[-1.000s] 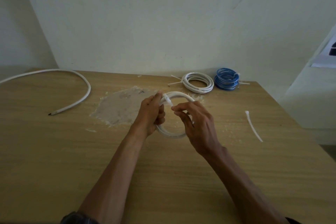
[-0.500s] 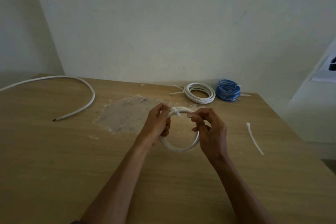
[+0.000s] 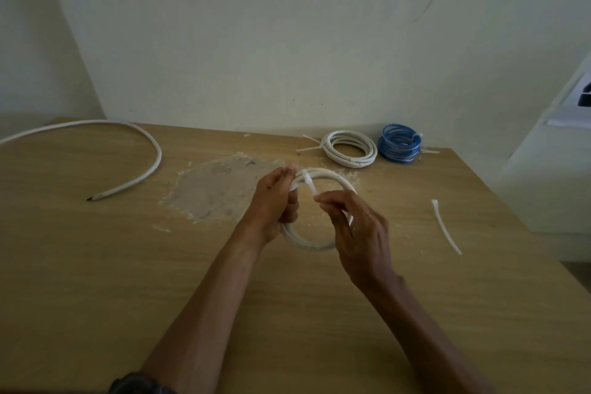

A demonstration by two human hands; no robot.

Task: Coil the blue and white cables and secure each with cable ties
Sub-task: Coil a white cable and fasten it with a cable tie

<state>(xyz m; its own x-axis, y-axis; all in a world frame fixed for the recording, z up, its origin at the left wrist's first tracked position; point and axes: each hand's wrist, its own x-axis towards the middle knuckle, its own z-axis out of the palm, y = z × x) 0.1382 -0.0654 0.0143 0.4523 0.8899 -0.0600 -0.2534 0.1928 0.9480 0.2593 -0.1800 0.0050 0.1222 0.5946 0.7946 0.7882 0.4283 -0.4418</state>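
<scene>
Mid-tabletop, the left hand (image 3: 271,201) grips a white cable coil (image 3: 319,245) to keep its loops together, while the right hand (image 3: 358,227) fingers pinch a cable tie (image 3: 309,186) wrapped around it, seemingly to tighten it.

At frame centre, the left hand (image 3: 275,201) grips a white cable coil (image 3: 315,245) while the right hand (image 3: 358,230) pinches the cable tie (image 3: 309,186) wrapped around it, above the wooden table (image 3: 96,265).
</scene>
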